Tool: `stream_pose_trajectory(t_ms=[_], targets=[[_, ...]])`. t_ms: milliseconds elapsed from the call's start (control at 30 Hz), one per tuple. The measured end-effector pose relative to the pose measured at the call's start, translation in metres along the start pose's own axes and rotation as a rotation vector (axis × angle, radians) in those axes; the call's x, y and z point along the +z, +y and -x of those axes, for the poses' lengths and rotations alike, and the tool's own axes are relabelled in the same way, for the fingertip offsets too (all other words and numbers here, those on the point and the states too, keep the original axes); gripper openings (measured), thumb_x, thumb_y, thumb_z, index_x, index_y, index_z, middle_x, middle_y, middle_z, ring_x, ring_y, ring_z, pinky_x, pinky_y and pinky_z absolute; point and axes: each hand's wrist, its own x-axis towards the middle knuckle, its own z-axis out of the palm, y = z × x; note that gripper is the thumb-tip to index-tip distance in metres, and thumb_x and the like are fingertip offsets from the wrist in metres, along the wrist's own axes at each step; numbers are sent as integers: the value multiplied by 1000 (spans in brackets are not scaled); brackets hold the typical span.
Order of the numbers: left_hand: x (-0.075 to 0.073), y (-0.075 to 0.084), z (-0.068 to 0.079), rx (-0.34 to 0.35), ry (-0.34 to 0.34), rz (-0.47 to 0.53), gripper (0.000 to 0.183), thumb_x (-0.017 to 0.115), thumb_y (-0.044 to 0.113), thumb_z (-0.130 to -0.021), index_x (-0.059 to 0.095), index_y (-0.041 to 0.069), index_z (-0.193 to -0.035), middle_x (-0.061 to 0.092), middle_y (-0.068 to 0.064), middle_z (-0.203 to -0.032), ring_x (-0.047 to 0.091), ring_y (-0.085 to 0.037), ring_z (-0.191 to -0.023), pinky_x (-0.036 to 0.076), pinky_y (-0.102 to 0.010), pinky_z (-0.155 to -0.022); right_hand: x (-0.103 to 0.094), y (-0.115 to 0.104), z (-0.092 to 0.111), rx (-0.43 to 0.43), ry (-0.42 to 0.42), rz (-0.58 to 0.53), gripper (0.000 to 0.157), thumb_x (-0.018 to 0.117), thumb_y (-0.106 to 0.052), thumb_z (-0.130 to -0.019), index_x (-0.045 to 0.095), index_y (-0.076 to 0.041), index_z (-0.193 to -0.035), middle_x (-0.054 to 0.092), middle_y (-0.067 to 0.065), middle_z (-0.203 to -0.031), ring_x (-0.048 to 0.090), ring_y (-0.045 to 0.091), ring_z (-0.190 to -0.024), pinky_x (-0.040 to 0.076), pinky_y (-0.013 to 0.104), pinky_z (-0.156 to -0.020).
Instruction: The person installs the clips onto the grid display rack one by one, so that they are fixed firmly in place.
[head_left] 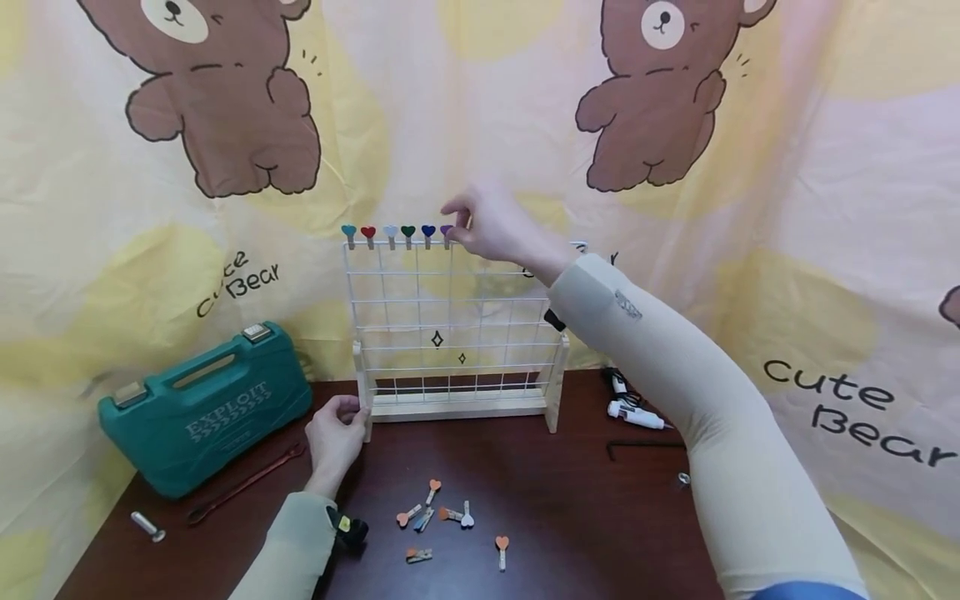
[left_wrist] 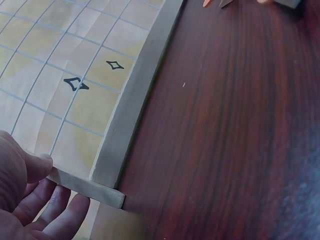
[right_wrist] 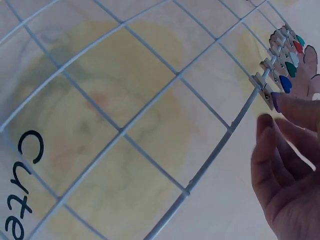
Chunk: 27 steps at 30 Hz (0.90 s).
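Observation:
A white wire grid rack (head_left: 450, 300) stands upright in a wooden base (head_left: 457, 408). Along its top wire sits a row of small wooden clothespins with heart tops: teal (head_left: 348, 232), red (head_left: 368, 233), white (head_left: 391, 232), green (head_left: 408, 232), blue (head_left: 428, 232) and purple (head_left: 446, 232). My right hand (head_left: 495, 223) is at the purple one, the row's right end; its thumb tip lies at the heart, while the other fingers stand apart from the thumb. Low at the left, my left hand (head_left: 335, 437) grips the wooden side post (left_wrist: 85, 187) between thumb and fingers.
Several loose heart clothespins, mostly orange (head_left: 502, 543), lie on the dark table (head_left: 585, 517) before the rack. To the left are a green tool case (head_left: 217, 408), a red wrench (head_left: 247, 483) and a bolt (head_left: 147, 527). A glue gun (head_left: 636, 414) and hex key (head_left: 645, 444) lie right.

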Motion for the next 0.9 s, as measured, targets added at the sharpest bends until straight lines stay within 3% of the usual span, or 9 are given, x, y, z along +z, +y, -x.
stream_pose_trajectory(t_ms=[67,200,367,467,633,767,900], targets=[[2,-1,1,-2,-2,0,16,80,15,-94,76,8,-109,78,-12,-103,75,-28,-92,54,-39,-76,3,2,16,-7,74,-3,32,73,-7,-97,74,1,-128,78,12,-96,73,22,-81,59,35,-84],[4,-2,4,-13,-11,-10,16,79,15,-95,75,9,-109,78,-11,-103,74,-27,-91,54,-38,-76,19,7,59,-68,171,10,23,75,-6,-97,77,-2,-119,78,9,-91,75,19,-75,60,29,-72],[1,-1,4,6,-6,-9,16,80,15,-94,75,8,-108,78,-11,-102,75,-28,-91,54,-41,-78,59,16,124,-214,133,-26,17,73,2,-94,80,-1,-109,80,11,-95,74,16,-75,59,24,-69],[-2,0,3,22,9,-10,16,80,14,-94,76,7,-107,78,-12,-101,75,-28,-90,52,-41,-78,85,18,163,-246,28,-61,16,74,2,-93,82,-4,-106,80,6,-93,73,11,-76,58,25,-69],[-3,0,1,17,11,-12,16,80,15,-94,75,8,-108,78,-12,-102,75,-28,-91,50,-38,-76,130,20,218,-208,-238,-143,13,80,-8,-92,83,-12,-104,79,-4,-94,69,0,-83,56,20,-75],[-2,-1,0,3,9,-16,15,80,15,-94,75,9,-108,78,-12,-102,75,-27,-92,50,-37,-76,167,18,255,-117,-435,-223,16,85,-18,-89,83,-12,-103,79,-7,-92,63,-8,-73,52,13,-68],[0,0,-1,18,2,-7,16,80,14,-94,76,7,-109,78,-13,-103,75,-28,-92,52,-38,-75,194,12,286,18,-542,-304,18,91,-25,-85,82,-15,-97,73,-16,-78,59,-11,-62,49,12,-58]])
